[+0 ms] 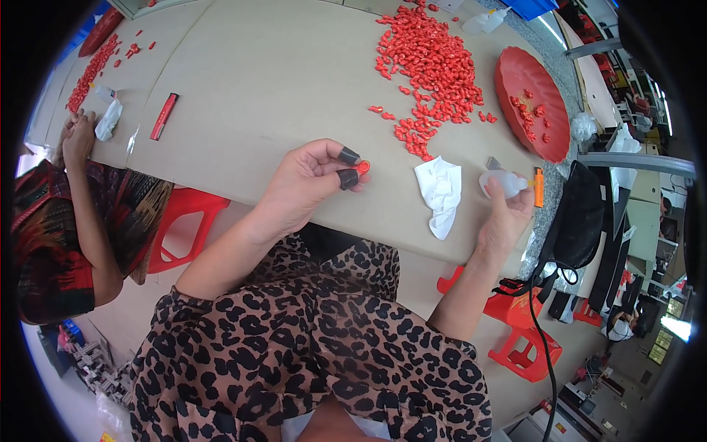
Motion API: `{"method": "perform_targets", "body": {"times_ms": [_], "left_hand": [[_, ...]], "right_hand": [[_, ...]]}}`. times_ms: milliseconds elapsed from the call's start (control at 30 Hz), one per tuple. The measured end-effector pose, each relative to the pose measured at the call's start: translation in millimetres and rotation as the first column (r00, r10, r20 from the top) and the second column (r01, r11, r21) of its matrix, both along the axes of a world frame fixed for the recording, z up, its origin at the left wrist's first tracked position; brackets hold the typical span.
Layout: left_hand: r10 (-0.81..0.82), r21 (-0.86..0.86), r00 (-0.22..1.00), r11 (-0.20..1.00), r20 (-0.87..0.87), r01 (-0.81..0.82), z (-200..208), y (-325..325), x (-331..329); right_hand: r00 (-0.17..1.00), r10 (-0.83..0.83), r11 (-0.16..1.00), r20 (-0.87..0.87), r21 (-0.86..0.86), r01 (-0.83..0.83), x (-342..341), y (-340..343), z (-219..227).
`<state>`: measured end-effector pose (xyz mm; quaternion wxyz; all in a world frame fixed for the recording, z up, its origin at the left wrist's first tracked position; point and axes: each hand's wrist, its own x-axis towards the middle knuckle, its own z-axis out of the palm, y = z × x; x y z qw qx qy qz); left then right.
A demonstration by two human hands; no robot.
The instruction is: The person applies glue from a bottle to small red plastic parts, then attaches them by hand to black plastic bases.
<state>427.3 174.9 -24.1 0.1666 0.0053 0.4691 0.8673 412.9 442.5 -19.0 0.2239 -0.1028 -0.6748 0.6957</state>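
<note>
Above the table (243, 125), the left hand (305, 178) pinches a small red piece (362, 167) between black-capped thumb and finger; well to its right, the right hand (509, 214) curls around a translucent bottle (508, 180).

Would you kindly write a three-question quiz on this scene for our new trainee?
1. True or false: the left hand is empty.
2. The right hand holds: A) a spoon, B) a translucent bottle, C) scissors.
3. What white item lies on the table between the hands?

Key:
1. False; it pinches a small red piece.
2. B.
3. A crumpled tissue.
</note>
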Motion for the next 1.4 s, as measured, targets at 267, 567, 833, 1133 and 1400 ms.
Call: {"method": "perform_targets", "body": {"times_ms": [267,567,833,1133,1400], "left_hand": [[0.002,-0.008,1.0,1.0,0.03,-0.002,2,5,2],[-0.045,0.058,0.997,0.997,0.056,0.042,-2,6,7],[-0.012,0.076,0.999,0.997,0.048,0.008,-8,9,8],[-0.047,0.096,0.996,0.995,0.082,0.039,-2,8,6],[-0.04,0.167,0.998,0.986,0.048,0.032,-5,9,9]], "right_hand": [[0.995,-0.079,0.976,0.059,0.207,0.065,2,1,-12],[0.996,0.092,0.845,-0.002,0.53,-0.077,22,-61,11],[0.944,0.135,0.514,0.301,0.793,-0.327,-10,-64,8],[0.974,0.222,0.468,-0.045,0.881,-0.066,-17,-61,18],[0.914,0.385,0.922,0.129,-0.1,-0.375,19,-88,21]]}}
